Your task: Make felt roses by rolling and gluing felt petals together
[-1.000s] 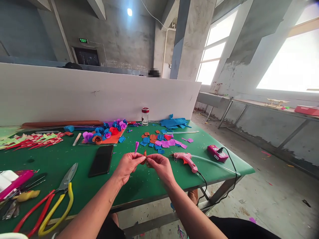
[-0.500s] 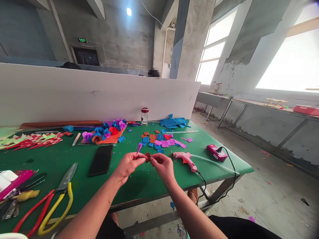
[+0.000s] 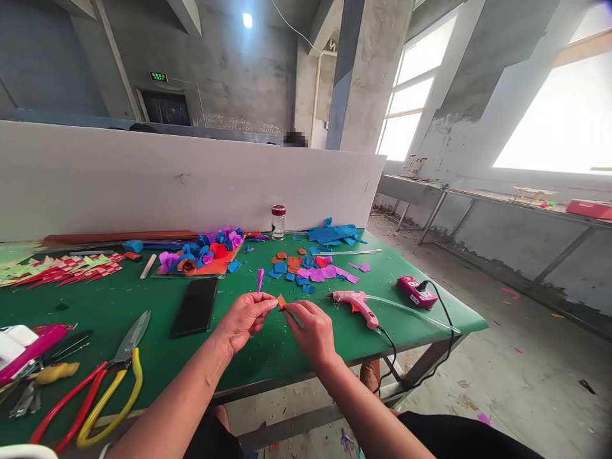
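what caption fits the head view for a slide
Left hand and right hand pinch a small orange paper piece over the green table, pink glue gun beside.

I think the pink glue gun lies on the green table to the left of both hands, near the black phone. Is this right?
Not quite. In the head view the pink glue gun lies on the green table to the right of both hands, beyond the right hand. The black phone lies on the other side, past the left hand.
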`<state>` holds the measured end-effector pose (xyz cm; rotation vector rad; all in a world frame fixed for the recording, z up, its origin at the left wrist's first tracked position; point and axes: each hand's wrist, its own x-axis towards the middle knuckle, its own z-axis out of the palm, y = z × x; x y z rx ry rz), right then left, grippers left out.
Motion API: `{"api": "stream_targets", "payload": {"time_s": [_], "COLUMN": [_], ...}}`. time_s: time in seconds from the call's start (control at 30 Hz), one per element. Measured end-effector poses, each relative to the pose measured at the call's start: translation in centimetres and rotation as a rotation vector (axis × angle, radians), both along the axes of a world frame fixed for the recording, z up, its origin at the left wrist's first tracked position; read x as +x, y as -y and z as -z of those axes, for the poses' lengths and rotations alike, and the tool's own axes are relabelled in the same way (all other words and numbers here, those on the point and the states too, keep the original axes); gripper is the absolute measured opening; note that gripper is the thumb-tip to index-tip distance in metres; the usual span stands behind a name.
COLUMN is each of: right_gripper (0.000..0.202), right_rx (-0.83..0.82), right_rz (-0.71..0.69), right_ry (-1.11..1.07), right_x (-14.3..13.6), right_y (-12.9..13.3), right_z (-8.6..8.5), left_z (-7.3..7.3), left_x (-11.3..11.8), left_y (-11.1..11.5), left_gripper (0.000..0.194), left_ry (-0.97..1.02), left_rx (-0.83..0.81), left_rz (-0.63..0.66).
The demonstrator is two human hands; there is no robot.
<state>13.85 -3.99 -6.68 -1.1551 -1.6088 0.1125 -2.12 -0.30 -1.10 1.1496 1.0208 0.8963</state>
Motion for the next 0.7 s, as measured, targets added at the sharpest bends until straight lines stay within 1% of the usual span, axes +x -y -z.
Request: {"api": "stream_targets", "payload": {"time_s": [0.03,0.1,0.17,0.23,0.3,0.37,0.57,0.7], "right_gripper": [0.019,0.022,0.027,0.030,0.032,0.033,0.037,0.038], "right_rx": [-0.067,-0.247,-0.426,-0.531,-0.561,-0.568,-0.629,-0.650], "right_rz": [-0.046,-0.181,-0.344,-0.468,-0.518,-0.540,-0.590,-0.600], "right_ry": [-0.103,-0.372,-0.645,-0.862,-0.997,-1.043,-1.044,-1.055], "right_x": [-0.1,-0.2,-0.3,-0.4,-0.5,-0.4,0.4,0.5], "right_y": [-0.1,-0.3,-0.7,-0.9,-1.0,-1.0,-0.5,-0.5], "right_z": [-0.1,-0.2,-0.3,-0.4,-0.5,-0.6,-1.2,-1.4], "left_z": [-0.1,-0.1,-0.1,0.1,0.2,0.1,-0.3,-0.3], "left_x": [0.1,0.4,0.7,0.9,1.0,1.1,1.1,1.0], "left_y": [0.1,0.4,0.6,0.7,0.7,0.7,0.9,0.8], "left_gripper": [0.033,0.028,0.023,0.019,0.019,0.019,0.028,0.034], "left_ry": [-0.041,-0.128,-0.184,-0.210,-0.231,-0.243,-0.252,-0.237], "left_rx": [0.059,0.189,0.282,0.307,0.297,0.288,0.205,0.154], "left_rz": [-0.032,-0.077,-0.073,-0.047,-0.034,-0.029,0.001,0.014]}}
